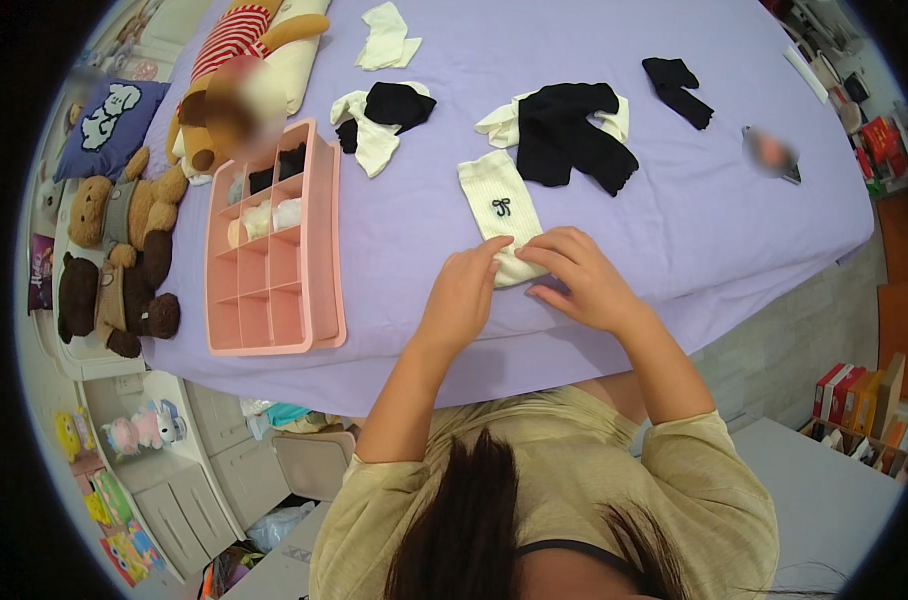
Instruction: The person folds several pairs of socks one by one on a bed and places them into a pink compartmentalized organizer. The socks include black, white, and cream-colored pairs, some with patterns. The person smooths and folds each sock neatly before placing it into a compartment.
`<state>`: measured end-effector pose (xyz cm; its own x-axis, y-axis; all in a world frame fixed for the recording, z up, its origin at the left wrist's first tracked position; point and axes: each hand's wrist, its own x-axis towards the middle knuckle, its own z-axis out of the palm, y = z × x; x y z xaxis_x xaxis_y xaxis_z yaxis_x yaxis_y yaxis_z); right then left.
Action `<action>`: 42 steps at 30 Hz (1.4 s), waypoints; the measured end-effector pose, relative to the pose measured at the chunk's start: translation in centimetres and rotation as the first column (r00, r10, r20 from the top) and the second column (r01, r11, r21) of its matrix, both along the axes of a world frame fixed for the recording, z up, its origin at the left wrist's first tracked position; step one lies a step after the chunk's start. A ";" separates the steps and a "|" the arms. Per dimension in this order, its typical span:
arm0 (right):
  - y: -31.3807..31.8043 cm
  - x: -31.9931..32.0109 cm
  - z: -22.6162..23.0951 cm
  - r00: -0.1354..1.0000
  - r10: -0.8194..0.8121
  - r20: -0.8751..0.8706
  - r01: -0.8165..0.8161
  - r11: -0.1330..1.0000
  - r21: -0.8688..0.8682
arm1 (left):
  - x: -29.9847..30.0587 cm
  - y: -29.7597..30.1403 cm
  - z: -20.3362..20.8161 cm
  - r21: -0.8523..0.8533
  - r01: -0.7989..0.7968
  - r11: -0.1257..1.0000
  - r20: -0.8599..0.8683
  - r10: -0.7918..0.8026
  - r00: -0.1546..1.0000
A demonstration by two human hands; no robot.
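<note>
A cream ribbed sock point(492, 185) with a small black bow lies flat on the lavender bedspread, its near end between my hands. My left hand point(466, 285) is closed at the sock's left edge, fingertips and thumb pinching the fabric. From the right, my right hand point(584, 275) rests its fingertips on the sock, fingers stretched and thumb apart. Just beyond lies a black piece of legwear point(564, 130) over a white one point(614, 115). My palms hide part of the sock's near end.
A pink divided storage box point(324, 250) stands on the left, several rolled socks in its far compartments. Farther back lie a black-and-white sock pile point(379, 140), white socks point(385, 40) and a black pair point(677, 90). Plush bears point(124, 215) line the left side; a phone-like object point(771, 155) lies right.
</note>
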<state>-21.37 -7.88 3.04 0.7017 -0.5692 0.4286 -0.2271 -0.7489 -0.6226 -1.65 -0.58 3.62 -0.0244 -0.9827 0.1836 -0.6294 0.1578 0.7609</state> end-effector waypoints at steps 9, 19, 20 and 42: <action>-0.3 0.7 -0.1 0.996 -0.083 -0.011 0.083 0.994 0.075 | -0.2 -1.1 -0.6 -0.336 -0.005 0.942 0.224 0.085 0.971; -0.9 0.7 0.0 0.988 -0.144 -0.059 0.154 0.953 0.261 | 0.4 -1.0 -0.7 -0.261 0.144 0.954 0.141 -0.110 0.984; -0.9 0.6 0.1 0.986 -0.152 -0.072 0.166 0.941 0.294 | 0.5 -1.0 -0.9 -0.257 0.153 0.954 0.147 -0.118 0.982; -1.0 -0.6 0.0 0.999 -0.042 0.008 0.040 0.978 0.204 | -0.6 -0.5 -1.3 -0.349 -0.086 0.933 0.099 0.128 0.987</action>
